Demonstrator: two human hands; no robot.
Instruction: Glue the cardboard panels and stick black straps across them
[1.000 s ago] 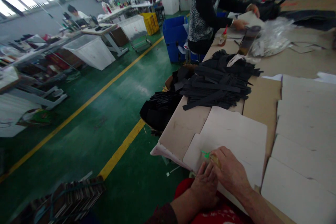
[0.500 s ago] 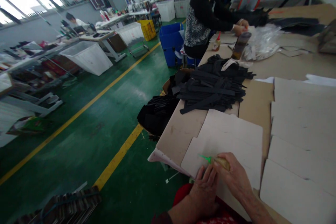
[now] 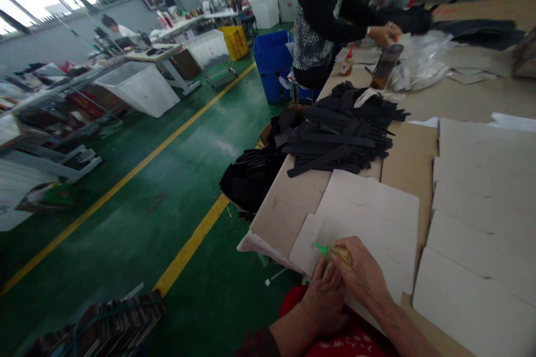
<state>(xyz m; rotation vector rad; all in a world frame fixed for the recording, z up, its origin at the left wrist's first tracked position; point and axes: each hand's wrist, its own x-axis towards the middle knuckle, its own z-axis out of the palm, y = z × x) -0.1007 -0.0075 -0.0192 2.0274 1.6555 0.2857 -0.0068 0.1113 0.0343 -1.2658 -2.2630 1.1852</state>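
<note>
My right hand (image 3: pixel 360 270) is wrapped round a small glue bottle (image 3: pixel 341 254) with a yellowish body and a green nozzle. The nozzle points left, low over a pale sheet (image 3: pixel 368 212) at the table's near left corner. Just below the bottle, my left hand (image 3: pixel 324 290) lies with its fingers stretched out on the sheet's near edge, close against the right hand. The sheet overlaps others like it. Beyond them a heap of black strips (image 3: pixel 339 139) is piled on the table.
More pale sheets (image 3: pixel 473 245) lie overlapped on the right. A co-worker (image 3: pixel 318 22) sits at the table's far left side, near a red-tipped bottle (image 3: pixel 347 64) and clear plastic bags (image 3: pixel 422 64). Black pieces (image 3: pixel 251 178) fill a container beside the table. A bundled stack (image 3: pixel 104 323) stands on the floor.
My right hand and the glue bottle have shifted slightly left and up over the sheet. The left hand stays at the sheet's edge. The camera view has moved a little.
</note>
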